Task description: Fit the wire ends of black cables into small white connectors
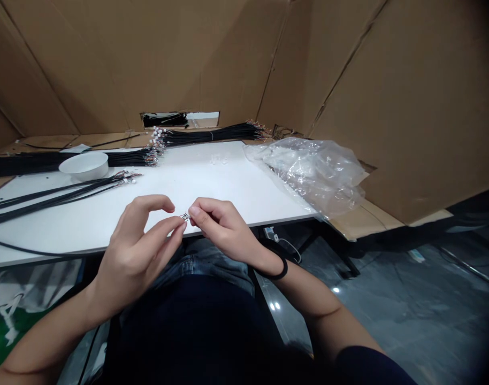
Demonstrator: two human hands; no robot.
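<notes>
My left hand (142, 246) and my right hand (218, 224) hover just above the front edge of a white table (212, 187), their fingertips meeting near the middle. Pinched between them is a tiny metal wire terminal (184, 217), too small to show in detail. A thin wire may run from it, but the fingers hide most of that area. Both hands are bent inward, with the fingers curled.
Bundles of black cables (204, 136) with white connectors lie along the back and left of the table. A white bowl (84, 166) sits on a bundle. A crumpled clear plastic bag (308, 174) lies at right. Cardboard sheets wall the back and right.
</notes>
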